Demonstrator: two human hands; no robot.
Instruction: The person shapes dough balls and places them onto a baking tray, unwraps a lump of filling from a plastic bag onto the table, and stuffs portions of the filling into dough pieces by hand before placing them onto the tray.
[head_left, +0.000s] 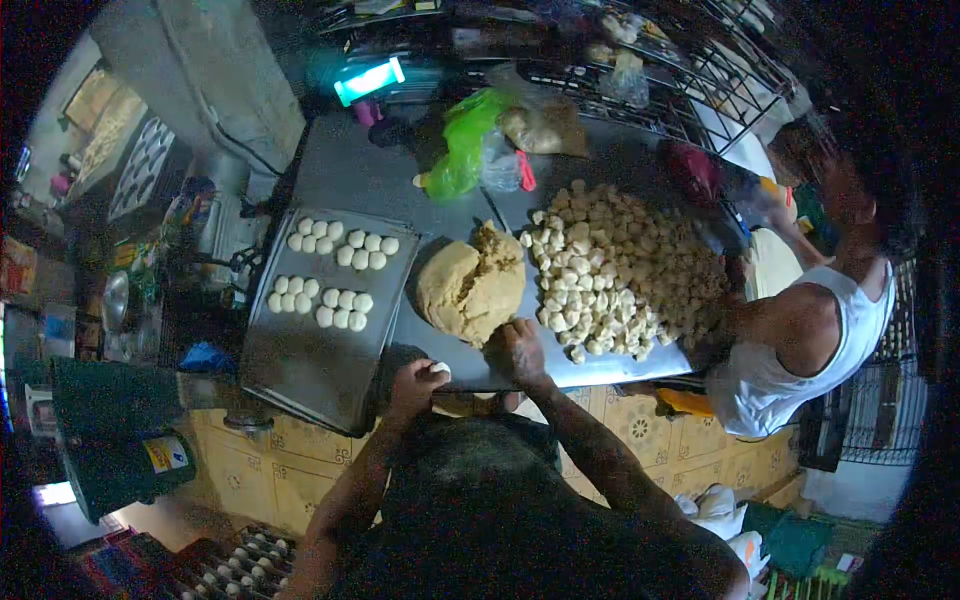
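Observation:
My left hand (412, 388) is closed around a small white dough ball (440, 368) at the front edge of the metal table. My right hand (520, 350) is at the lower right edge of a big tan, dough-like mound (472, 285). Its fingers are curled in, and what they hold, if anything, is hidden. The mound is cracked along its top. To its right lies a wide heap of small lumps (590, 285), pale in front and browner behind. Left of the mound, a dark baking tray (310, 365) carries round white dough balls (342, 318) in several clusters.
Green and clear plastic bags (465, 145) lie at the back of the table by a glowing lamp (370, 82). A person in a white sleeveless top (800, 340) stands at the right end. A large green bin (115, 420) is at left, and wire racks (690, 90) are behind.

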